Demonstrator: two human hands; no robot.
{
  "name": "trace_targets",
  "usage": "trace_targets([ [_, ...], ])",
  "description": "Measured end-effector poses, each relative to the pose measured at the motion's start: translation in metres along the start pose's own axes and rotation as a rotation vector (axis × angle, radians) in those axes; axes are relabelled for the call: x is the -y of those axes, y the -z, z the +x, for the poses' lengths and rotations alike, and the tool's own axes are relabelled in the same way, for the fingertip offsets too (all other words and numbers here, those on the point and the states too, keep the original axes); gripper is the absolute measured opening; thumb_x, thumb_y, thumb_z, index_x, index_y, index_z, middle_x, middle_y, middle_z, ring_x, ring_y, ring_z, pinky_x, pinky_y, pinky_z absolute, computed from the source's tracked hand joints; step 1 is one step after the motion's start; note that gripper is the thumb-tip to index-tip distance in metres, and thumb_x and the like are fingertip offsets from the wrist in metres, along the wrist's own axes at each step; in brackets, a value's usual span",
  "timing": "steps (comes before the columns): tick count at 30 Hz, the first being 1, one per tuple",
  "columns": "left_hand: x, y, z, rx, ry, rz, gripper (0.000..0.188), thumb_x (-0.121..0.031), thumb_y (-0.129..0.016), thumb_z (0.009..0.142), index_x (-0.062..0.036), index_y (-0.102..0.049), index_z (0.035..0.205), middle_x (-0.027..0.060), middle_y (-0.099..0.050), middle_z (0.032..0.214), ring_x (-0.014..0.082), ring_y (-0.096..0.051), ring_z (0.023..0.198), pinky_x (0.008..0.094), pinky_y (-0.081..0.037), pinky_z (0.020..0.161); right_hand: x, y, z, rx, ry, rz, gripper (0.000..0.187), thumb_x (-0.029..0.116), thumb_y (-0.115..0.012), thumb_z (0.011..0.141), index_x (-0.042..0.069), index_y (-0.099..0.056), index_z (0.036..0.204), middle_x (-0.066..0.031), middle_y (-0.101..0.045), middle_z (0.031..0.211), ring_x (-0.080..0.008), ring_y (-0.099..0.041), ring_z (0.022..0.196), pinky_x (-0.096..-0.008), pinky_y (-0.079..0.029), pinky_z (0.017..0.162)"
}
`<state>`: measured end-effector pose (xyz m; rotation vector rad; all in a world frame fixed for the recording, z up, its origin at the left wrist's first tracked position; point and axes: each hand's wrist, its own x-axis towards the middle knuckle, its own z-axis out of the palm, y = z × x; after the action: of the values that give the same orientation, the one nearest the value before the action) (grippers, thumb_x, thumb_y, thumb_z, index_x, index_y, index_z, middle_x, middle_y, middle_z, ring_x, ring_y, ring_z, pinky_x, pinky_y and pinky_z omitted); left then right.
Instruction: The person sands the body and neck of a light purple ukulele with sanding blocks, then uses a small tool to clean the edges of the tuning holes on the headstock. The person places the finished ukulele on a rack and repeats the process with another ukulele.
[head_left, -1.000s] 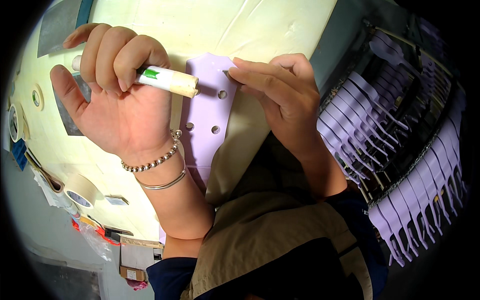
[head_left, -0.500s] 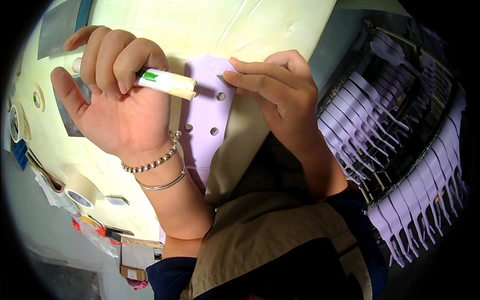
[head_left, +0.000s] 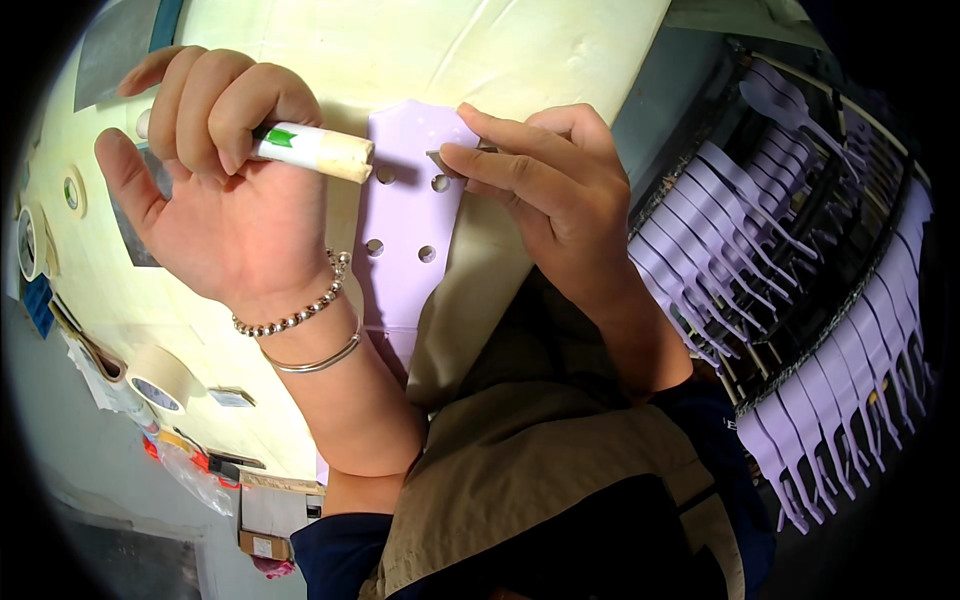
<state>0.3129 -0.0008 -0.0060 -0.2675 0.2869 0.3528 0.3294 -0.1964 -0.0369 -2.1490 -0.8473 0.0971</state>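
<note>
My left hand (head_left: 250,230) is closed around a white stick (head_left: 295,143) with a green mark and a scuffed cream end. Its palm faces up, with the thumb out to the side. Under the stick's cream end lies a flat lilac leather-like piece (head_left: 395,215) with several round holes and a shaped far end. My right hand (head_left: 570,190) pinches a small thin grey blade-like piece (head_left: 433,157) between thumb and fingers. That hand is at the lilac piece's right edge, close to its far end; whether the blade touches the surface I cannot tell.
A pale yellow table (head_left: 400,50) lies beneath the work. Tape rolls (head_left: 160,380) and a dark plate (head_left: 120,55) sit along its left side. A cardboard box (head_left: 265,540) is lower left. At right, a rack (head_left: 790,350) carries many lilac straps (head_left: 830,430).
My left hand has shifted slightly left and up with the stick, uncovering more of the lilac piece. The right hand has moved a little left, still pinching the blade-like piece.
</note>
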Motion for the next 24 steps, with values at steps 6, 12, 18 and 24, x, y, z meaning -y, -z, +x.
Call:
trace_targets([
  [6,-0.0014,0.0005,0.0004,0.006,0.007,0.011,0.011,-0.014,-0.055,0.076,-0.0075,-0.048,0.081,-0.004,-0.034,0.051,0.008,-0.029,0.045,0.0226,-0.026,0.046,-0.0007,-0.004,-0.0032,-0.014,0.076,-0.138,0.026,0.007,-0.068,0.064,0.017,-0.073,0.089,0.0048,-0.067,0.101,-0.0167,-0.052,0.076,-0.028,-0.044,0.063],
  [12,-0.0008,0.0012,0.0,-0.003,0.007,-0.002,0.012,-0.016,-0.055,0.076,-0.008,-0.048,0.081,-0.004,-0.034,0.05,0.008,-0.028,0.044,0.0226,-0.026,0.045,-0.0024,0.0005,-0.0011,0.022,0.066,-0.103,0.027,0.006,-0.068,0.064,0.017,-0.073,0.089,0.0049,-0.067,0.101,-0.0169,-0.052,0.075,-0.0275,-0.044,0.062],
  [18,0.0002,0.0008,0.0007,0.012,0.025,-0.002,0.012,-0.016,-0.055,0.076,-0.0078,-0.048,0.082,-0.0039,-0.034,0.051,0.0079,-0.029,0.045,0.0226,-0.027,0.046,-0.0043,0.0002,0.0022,-0.003,0.052,-0.031,0.027,0.006,-0.069,0.064,0.017,-0.073,0.088,0.0042,-0.068,0.099,-0.0171,-0.053,0.072,-0.0267,-0.045,0.06],
  [24,-0.0011,0.0016,0.0003,0.012,0.024,0.009,0.011,-0.014,-0.055,0.076,-0.0076,-0.048,0.082,-0.0038,-0.034,0.051,0.0078,-0.029,0.045,0.0226,-0.027,0.047,-0.0014,0.0004,0.0022,0.017,0.054,-0.067,0.026,0.005,-0.07,0.064,0.017,-0.073,0.087,0.0042,-0.068,0.098,-0.0171,-0.053,0.072,-0.027,-0.046,0.061],
])
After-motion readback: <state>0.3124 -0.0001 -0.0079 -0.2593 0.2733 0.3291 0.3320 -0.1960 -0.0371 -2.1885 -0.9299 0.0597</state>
